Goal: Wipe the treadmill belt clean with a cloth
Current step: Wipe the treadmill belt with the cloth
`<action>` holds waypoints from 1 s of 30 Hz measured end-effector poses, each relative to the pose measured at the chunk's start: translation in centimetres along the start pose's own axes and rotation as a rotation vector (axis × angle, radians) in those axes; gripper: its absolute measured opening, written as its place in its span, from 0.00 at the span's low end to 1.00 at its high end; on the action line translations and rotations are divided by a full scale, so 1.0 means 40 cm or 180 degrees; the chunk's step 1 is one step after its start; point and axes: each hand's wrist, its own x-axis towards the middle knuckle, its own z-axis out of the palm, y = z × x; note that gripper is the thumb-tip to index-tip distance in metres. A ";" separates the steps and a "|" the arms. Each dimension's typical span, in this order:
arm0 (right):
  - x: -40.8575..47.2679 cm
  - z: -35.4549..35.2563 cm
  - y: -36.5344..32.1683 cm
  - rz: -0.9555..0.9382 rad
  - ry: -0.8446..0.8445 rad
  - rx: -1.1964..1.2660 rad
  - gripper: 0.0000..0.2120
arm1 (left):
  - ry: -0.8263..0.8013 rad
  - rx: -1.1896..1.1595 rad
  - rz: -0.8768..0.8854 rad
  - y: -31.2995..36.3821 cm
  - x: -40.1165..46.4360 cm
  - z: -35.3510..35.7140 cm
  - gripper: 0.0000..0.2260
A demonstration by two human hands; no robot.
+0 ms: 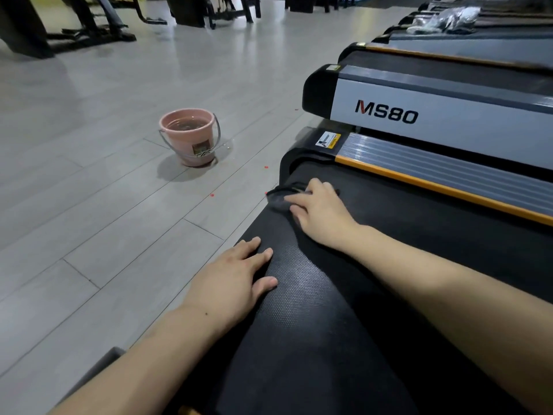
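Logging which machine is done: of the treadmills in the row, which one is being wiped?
The nearest treadmill: both hands rest on its black belt, the right hand pressing a dark cloth. The MS80 machine behind is untouched.

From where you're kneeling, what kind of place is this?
Most likely a gym or a fitness-equipment showroom. A row of treadmills stands side by side, one marked MS80, and dark exercise machine frames stand across the grey floor. A pink bucket of water suggests cleaning time.
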 end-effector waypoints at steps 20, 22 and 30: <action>-0.167 -0.065 -0.021 -0.0438 -0.0383 0.0313 0.15 | -0.0124 0.0167 -0.0126 0.015 -0.001 0.014 0.26; -0.121 -0.074 0.052 -0.0421 -0.0366 0.0143 0.14 | -0.0145 0.0175 -0.0151 0.017 -0.005 0.015 0.27; -0.042 -0.070 0.166 0.1042 -0.0135 -0.0250 0.17 | -0.0178 0.0175 -0.0122 0.015 -0.006 0.021 0.27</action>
